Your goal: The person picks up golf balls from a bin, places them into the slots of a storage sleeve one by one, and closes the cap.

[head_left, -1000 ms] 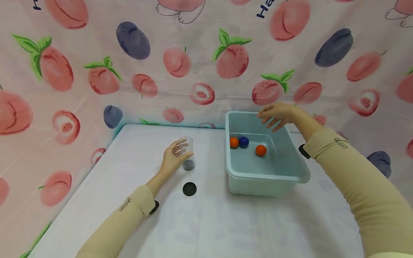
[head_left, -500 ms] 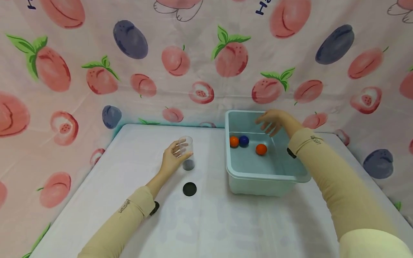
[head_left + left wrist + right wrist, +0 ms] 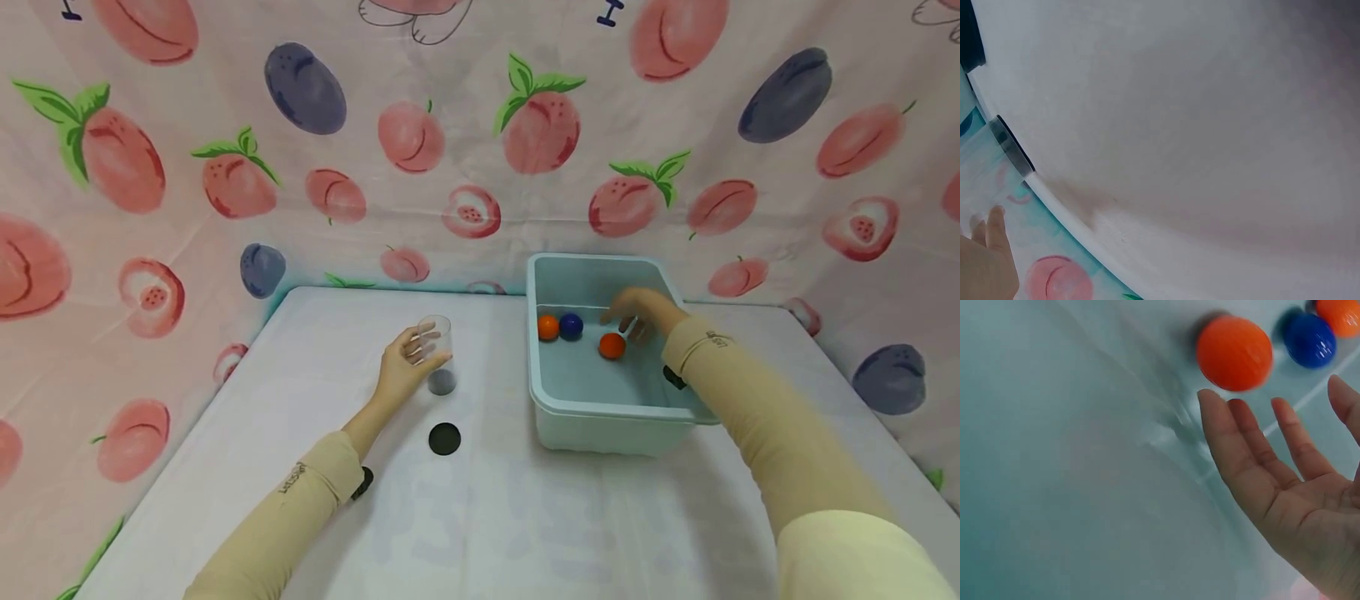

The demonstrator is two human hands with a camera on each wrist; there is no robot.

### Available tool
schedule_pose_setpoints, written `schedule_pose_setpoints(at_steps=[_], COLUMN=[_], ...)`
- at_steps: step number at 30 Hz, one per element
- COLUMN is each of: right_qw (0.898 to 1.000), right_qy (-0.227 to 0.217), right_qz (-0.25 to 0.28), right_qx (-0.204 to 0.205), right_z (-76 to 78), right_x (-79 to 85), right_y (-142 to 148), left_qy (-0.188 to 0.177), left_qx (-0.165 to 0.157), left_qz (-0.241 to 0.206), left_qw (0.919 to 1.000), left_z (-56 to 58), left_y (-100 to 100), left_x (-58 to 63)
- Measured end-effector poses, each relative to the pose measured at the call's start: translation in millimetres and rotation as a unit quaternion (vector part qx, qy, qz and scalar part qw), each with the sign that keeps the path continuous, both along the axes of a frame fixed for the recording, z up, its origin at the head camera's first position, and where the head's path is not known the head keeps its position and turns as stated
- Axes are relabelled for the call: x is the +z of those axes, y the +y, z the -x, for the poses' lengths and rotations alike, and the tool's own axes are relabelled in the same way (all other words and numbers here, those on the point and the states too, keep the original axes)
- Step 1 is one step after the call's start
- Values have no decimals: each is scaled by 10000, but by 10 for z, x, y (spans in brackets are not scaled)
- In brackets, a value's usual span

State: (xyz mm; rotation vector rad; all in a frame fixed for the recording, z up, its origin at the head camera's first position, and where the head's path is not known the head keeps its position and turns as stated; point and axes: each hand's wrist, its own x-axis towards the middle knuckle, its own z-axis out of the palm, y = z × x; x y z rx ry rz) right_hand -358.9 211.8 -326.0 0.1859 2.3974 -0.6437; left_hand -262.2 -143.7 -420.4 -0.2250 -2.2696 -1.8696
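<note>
A fruit-printed cloth (image 3: 450, 83) hangs behind a white counter (image 3: 480, 517). On the floor of the pale blue bin (image 3: 600, 432) lies an orange ball (image 3: 612, 346), and the right hand (image 3: 643, 308) has just come down towards it: half a second ago it was higher over the bin, and now it is inside, just beside the ball. In the right-wrist view its fingers are spread and grasp nothing, with a slim gap to the ball, so the ball seems within reach but not yet taken. A blue ball (image 3: 572, 327) and another orange ball (image 3: 548, 327) lie side by side near the bin's left wall, unmoved. Outside the bin, the left hand (image 3: 400, 367) keeps its grasp on an upright clear tube (image 3: 444, 343), and a black disc (image 3: 445, 438) lies flat in front.
</note>
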Motion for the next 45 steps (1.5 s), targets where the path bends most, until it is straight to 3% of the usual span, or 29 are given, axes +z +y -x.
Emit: schedule_pose_setpoints(at_steps=[7, 18, 24, 30, 37, 45], right_qw=[9987, 9977, 9987, 9980, 9953, 9860], right_qy=[-162, -109, 135, 111, 417, 634], right_qz=[-90, -474, -227, 414, 862, 1528], right_qx=[-465, -470, -441, -472, -146, 181], right_z=[-67, 58, 84, 69, -125, -101], right_x=[-143, -422, -484, -414, -153, 131], right_y=[-43, -10, 30, 65, 49, 36], left_qy=[-55, -24, -47, -153, -101, -31], left_qx=[-126, -160, -183, -185, -33, 15], left_qz=[-13, -58, -124, -62, 60, 161], left_qw=[9999, 9999, 9997, 9997, 9999, 9999], left_z=[-162, -207, -200, -198, -15, -7], left_y=[23, 62, 82, 103, 65, 3], left_x=[206, 191, 189, 212, -86, -11])
